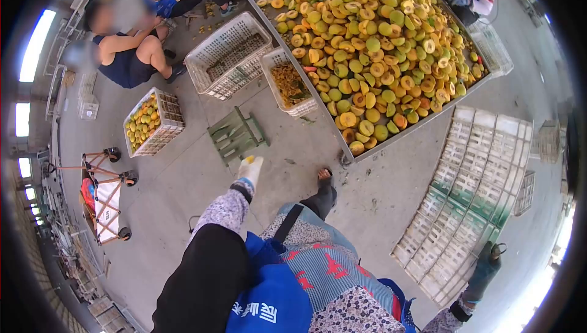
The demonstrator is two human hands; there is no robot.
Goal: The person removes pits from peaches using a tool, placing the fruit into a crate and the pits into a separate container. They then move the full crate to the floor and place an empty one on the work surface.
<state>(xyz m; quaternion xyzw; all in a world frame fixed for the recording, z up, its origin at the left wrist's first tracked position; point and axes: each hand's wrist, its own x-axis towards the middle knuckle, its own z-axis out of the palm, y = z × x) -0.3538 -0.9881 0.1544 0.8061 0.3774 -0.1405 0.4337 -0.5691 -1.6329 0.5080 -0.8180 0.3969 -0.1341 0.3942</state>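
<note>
My left hand (249, 170), in a white glove with a yellow patch near the fingertips, reaches forward just short of a green plastic stool (235, 134). How its fingers are bent is too small to make out. The stool lies tipped over on the concrete floor. Out at the lower right, my right hand (483, 277) wears a dark green glove and is closed on a small tool with a curved metal loop (500, 249). That hand is beside a stack of white and green plastic crates (455, 204).
A metal-edged table (416, 125) bears a big heap of halved yellow-green fruit (373, 46). Left of it stand a white crate (229, 58), a crate of scraps (287, 82), a crate of fruit (147, 122) and a folding wagon (104, 201). Several people (131, 46) sit around.
</note>
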